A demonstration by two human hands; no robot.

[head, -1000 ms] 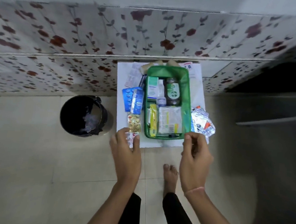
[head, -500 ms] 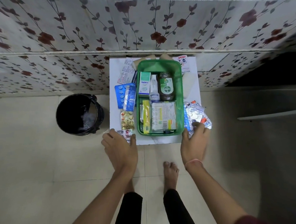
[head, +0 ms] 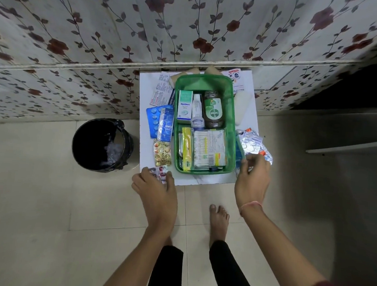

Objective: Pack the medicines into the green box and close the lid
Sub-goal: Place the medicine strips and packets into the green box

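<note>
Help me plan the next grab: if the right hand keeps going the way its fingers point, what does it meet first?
Probably the silver pill strips just beyond the right hand, beside the green box; its fingertips look nearly on them, though depth is unclear.

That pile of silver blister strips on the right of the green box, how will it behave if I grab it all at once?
The blister strips look thin and foil-backed, so probably light and bendy rather than rigid. They lie loosely overlapped, so some may slide out of a one-handed grab. The right hand is at the pile's near edge beside the green box; scooping from underneath seems safer than pinching.
</note>
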